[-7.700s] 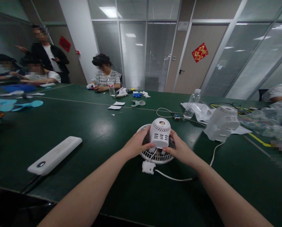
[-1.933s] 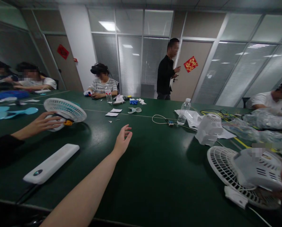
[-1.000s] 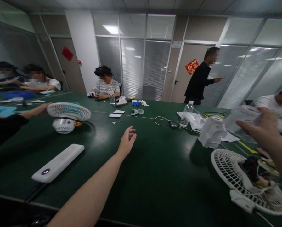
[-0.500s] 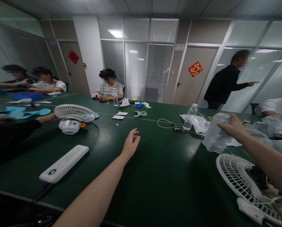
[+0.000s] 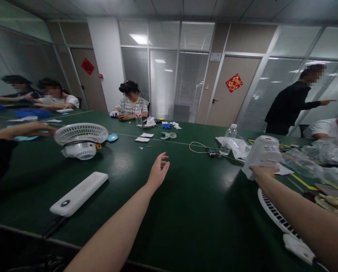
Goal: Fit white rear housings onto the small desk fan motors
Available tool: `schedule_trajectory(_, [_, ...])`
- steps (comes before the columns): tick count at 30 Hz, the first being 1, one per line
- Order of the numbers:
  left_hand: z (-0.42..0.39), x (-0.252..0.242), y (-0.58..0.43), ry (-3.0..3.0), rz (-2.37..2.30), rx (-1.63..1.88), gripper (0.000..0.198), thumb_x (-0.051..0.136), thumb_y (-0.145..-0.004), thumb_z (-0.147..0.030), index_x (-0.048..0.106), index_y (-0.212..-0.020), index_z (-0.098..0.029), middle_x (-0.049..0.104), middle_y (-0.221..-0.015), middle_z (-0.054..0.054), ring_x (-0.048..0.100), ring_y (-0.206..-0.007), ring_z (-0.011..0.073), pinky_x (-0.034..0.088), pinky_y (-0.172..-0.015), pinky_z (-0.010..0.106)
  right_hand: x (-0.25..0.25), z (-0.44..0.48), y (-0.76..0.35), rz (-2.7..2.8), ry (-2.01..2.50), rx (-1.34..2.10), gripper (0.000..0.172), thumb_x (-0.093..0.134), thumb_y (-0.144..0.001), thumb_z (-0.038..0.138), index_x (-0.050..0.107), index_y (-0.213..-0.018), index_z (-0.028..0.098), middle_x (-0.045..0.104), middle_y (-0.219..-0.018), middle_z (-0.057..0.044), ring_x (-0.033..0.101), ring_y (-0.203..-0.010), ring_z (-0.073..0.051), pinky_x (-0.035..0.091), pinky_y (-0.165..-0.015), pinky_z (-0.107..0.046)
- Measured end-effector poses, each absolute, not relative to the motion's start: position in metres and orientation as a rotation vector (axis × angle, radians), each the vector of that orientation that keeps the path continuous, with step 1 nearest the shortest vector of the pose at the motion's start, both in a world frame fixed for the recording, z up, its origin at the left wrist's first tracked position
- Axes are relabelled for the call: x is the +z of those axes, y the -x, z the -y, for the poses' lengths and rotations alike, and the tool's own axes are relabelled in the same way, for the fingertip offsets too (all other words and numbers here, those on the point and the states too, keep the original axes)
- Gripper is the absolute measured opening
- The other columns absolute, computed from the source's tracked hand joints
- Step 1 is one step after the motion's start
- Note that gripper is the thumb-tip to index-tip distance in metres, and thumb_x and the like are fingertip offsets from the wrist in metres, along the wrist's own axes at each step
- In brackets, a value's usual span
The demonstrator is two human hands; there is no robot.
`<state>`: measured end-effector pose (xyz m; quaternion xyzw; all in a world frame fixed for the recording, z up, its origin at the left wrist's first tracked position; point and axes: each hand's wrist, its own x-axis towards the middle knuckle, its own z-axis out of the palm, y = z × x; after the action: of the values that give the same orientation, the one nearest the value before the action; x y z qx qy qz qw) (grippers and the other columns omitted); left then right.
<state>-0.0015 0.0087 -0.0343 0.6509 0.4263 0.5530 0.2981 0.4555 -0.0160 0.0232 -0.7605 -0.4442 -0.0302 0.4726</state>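
Note:
My left hand (image 5: pixel 158 170) hovers over the green table, fingers loosely spread and holding nothing. On the right, my right hand (image 5: pixel 263 172) grips the lower part of a white plastic housing (image 5: pixel 263 148) with slotted vents on top; some of its fingers are hidden behind the housing. A white fan guard (image 5: pixel 271 212) lies beneath my right forearm, which covers much of it. Beside the guard's near edge is a white plastic piece (image 5: pixel 297 247).
At left, a co-worker's hand (image 5: pixel 24 130) is by a white fan (image 5: pixel 82 140). A white power bank (image 5: pixel 79 194) with a cable lies nearer. Farther off are a pale fan blade (image 5: pixel 168 135), a water bottle (image 5: pixel 229 139), a small circuit board (image 5: pixel 211 152) and plastic bags (image 5: pixel 321 156).
My right hand has moved from the housing's upper right side down to its lower front. The standing person has moved right. The co-worker's fan has shifted slightly left.

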Motion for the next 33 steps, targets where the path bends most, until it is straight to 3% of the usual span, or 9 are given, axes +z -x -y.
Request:
schedule_trajectory(3, [-0.007,-0.032,0.000,-1.729,-1.140,1.458,0.047,0.053,-0.090,-0.031,0.040,-0.135,-0.025,0.055,-0.124,0.009,0.062,-0.093,0.0184,0.051,-0.082,0.038,0.026,0.013,-0.442,0.697,2.047,0.031,0.030,0.058,-0.092,0.033,0.055,-0.119,0.020,0.056,-0.121,-0.007,0.057,-0.106,-0.022,0.051,-0.086,-0.038])
schedule_trajectory(7, [-0.004,-0.030,0.000,-1.744,-1.138,1.434,0.047,0.052,-0.090,-0.032,0.039,-0.135,-0.027,0.055,-0.125,0.008,0.062,-0.095,0.0188,0.051,-0.083,0.037,0.022,0.002,-0.400,0.498,2.135,0.149,0.030,0.057,-0.092,0.033,0.055,-0.119,0.020,0.056,-0.121,-0.008,0.058,-0.104,-0.021,0.051,-0.085,-0.039])
schedule_trajectory(19, [-0.008,-0.033,0.002,-1.780,-1.171,1.419,0.049,0.053,-0.089,-0.030,0.038,-0.136,-0.026,0.055,-0.125,0.008,0.062,-0.093,0.0187,0.051,-0.082,0.037,0.005,-0.030,-0.210,0.736,2.139,0.374,0.034,0.056,-0.092,0.035,0.053,-0.121,0.017,0.056,-0.120,-0.009,0.059,-0.102,-0.021,0.052,-0.084,-0.042])
schedule_trajectory(27, [-0.010,-0.042,-0.003,-1.888,-1.035,1.287,0.054,0.058,-0.084,-0.025,0.040,-0.135,-0.027,0.055,-0.128,0.009,0.063,-0.096,0.0194,0.050,-0.087,0.041,0.002,-0.022,-0.163,0.826,1.988,0.498,0.033,0.055,-0.093,0.034,0.054,-0.121,0.017,0.056,-0.122,-0.009,0.059,-0.102,-0.021,0.052,-0.086,-0.043])
schedule_trajectory(33, [-0.012,-0.047,-0.004,-1.932,-1.026,1.213,0.054,0.059,-0.083,-0.026,0.041,-0.134,-0.028,0.055,-0.128,0.009,0.063,-0.099,0.0204,0.050,-0.089,0.042,0.014,0.052,-0.200,1.028,1.689,0.549,0.061,0.058,-0.080,0.026,0.034,-0.136,0.020,0.049,-0.134,-0.010,0.050,-0.122,-0.022,0.047,-0.098,-0.030])
